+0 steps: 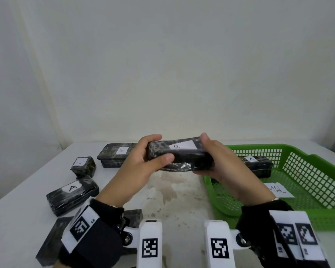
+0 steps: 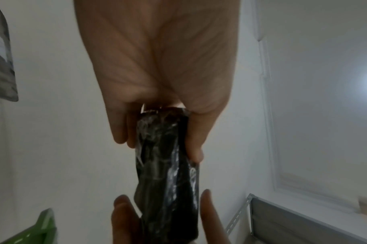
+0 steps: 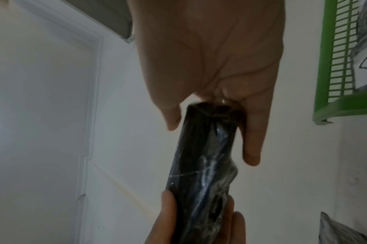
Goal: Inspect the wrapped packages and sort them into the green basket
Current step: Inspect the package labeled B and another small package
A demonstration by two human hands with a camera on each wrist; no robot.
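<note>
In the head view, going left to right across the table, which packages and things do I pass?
Small A package → long B package on the table → left hand → held B package → right hand → A package in the basket → green basket.

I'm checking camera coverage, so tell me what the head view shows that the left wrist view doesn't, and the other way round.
Only the head view shows the white B label on the held package, the other packages lying on the table, including the long B package, and the A package inside the green basket.

Only the left wrist view shows the left palm's underside and a grey metal frame at lower right.

Both show the left hand and right hand gripping opposite ends of the held package, and part of the green basket.
</note>
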